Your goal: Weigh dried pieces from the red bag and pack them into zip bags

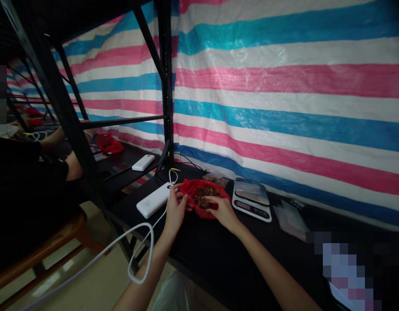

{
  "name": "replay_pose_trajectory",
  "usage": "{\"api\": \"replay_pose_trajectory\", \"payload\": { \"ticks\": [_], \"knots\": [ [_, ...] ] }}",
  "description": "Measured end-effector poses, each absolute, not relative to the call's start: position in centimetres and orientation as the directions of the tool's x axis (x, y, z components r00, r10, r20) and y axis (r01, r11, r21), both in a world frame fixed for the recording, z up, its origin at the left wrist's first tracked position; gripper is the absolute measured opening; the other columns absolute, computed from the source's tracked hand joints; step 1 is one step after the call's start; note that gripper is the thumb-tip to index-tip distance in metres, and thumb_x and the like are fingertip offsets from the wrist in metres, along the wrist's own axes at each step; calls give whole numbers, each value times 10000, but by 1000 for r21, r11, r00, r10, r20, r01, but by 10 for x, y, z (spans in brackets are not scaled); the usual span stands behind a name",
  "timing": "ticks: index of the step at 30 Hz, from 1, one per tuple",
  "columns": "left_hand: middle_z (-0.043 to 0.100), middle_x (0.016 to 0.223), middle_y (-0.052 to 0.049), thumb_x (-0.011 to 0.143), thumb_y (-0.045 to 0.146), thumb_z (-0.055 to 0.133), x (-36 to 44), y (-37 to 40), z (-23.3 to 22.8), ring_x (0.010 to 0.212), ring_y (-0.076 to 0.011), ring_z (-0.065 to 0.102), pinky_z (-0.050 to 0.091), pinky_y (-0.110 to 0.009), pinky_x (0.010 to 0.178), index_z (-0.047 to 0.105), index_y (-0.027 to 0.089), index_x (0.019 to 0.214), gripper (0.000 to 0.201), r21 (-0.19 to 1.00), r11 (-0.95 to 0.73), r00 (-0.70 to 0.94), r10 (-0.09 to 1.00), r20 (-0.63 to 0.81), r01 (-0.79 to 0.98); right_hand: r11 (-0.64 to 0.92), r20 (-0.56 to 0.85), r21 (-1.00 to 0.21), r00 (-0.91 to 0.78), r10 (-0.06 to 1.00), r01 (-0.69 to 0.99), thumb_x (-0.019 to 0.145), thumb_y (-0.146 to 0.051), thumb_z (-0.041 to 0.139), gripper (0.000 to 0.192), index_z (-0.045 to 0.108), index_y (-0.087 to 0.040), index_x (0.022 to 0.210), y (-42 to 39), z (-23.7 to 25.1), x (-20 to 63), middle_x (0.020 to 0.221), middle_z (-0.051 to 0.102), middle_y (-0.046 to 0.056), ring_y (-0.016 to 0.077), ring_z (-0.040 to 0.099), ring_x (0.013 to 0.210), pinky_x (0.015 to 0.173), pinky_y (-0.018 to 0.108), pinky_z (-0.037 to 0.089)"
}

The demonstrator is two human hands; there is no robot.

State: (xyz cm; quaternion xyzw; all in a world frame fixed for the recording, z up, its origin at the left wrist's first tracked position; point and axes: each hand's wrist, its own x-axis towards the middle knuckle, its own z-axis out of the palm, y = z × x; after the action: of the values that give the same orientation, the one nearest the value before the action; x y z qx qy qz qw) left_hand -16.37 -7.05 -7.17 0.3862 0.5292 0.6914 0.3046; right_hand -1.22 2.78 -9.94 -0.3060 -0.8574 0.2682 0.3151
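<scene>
A red plastic bag stands with its mouth spread on the black tabletop, holding a heap of small brown pieces whose kind I cannot make out. At its left side, my left hand is closed on the rim. My right hand reaches in over the near right edge. Its thumb and fingers are drawn together among the brown pieces, and what lies between the fingertips is hidden. Just right of the bag sits a white kitchen scale with a clear plastic bag on its plate.
A white power bank with a looping white cable lies left. Behind the red bag is a clear bag of brown pieces; flat clear bags lie right. Black shelf posts and a striped sheet stand behind. A co-worker sits left.
</scene>
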Motion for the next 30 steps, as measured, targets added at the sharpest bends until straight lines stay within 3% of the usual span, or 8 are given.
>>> {"api": "replay_pose_trajectory", "payload": {
  "ticks": [5,8,11,14,17,21,24,30],
  "knots": [
    [508,719,27,758,306,473,-167,-72,-80,483,-85,532,460,-195,393,404,201,1053,321,971,-217,-515,824,235,96,573,370,-791,-578,727,214,591,-221,711,458,616,-243,1039,35,-104,-10,1013,663,26,214,622,917,871,371,459],
    [530,774,-8,794,273,433,-169,-81,-80,570,-111,540,477,-237,490,492,188,976,209,912,-130,-495,805,327,390,525,368,-838,-554,747,151,600,-231,706,468,604,-230,1056,39,-104,-9,1044,650,37,214,609,951,890,378,447],
    [535,866,-50,814,251,425,-166,-92,-70,763,-171,539,465,-312,679,563,184,878,167,657,53,-437,787,436,752,516,392,-847,-505,769,129,612,-241,698,458,599,-219,1058,41,-102,-7,1047,647,49,219,599,969,896,389,438],
    [498,928,-82,831,286,415,-156,-99,-59,874,-218,493,423,-351,746,577,180,875,198,386,160,-358,774,522,909,500,415,-861,-441,796,92,625,-264,687,454,584,-214,1065,41,-96,2,1026,655,59,228,602,961,872,402,449],
    [470,1006,-86,832,355,431,-143,-96,-55,941,-229,455,385,-369,799,559,195,948,236,215,19,-138,822,552,976,477,421,-878,-411,809,41,647,-290,672,456,549,-216,1080,40,-89,19,999,665,62,227,613,939,860,408,454],
    [493,1026,-71,817,397,464,-132,-83,-64,960,-223,451,374,-355,797,531,194,952,253,34,-278,244,892,381,960,478,445,-876,-262,856,72,641,-314,677,431,548,-208,1038,44,-87,45,999,661,77,242,605,955,877,427,439],
    [525,986,-60,852,310,422,-130,-75,-69,931,-203,472,375,-332,788,532,186,901,173,8,-314,297,906,302,949,481,467,-873,-144,872,79,628,-318,682,426,558,-203,1019,50,-88,55,1041,642,85,249,587,989,892,427,433],
    [572,919,-53,888,239,304,-130,-71,-60,866,-173,534,412,-280,748,517,210,1006,245,185,-263,212,943,258,947,523,519,-851,-69,852,58,640,-307,663,422,564,-202,1037,52,-82,62,1027,646,74,232,594,971,890,410,440]
  ]
}}
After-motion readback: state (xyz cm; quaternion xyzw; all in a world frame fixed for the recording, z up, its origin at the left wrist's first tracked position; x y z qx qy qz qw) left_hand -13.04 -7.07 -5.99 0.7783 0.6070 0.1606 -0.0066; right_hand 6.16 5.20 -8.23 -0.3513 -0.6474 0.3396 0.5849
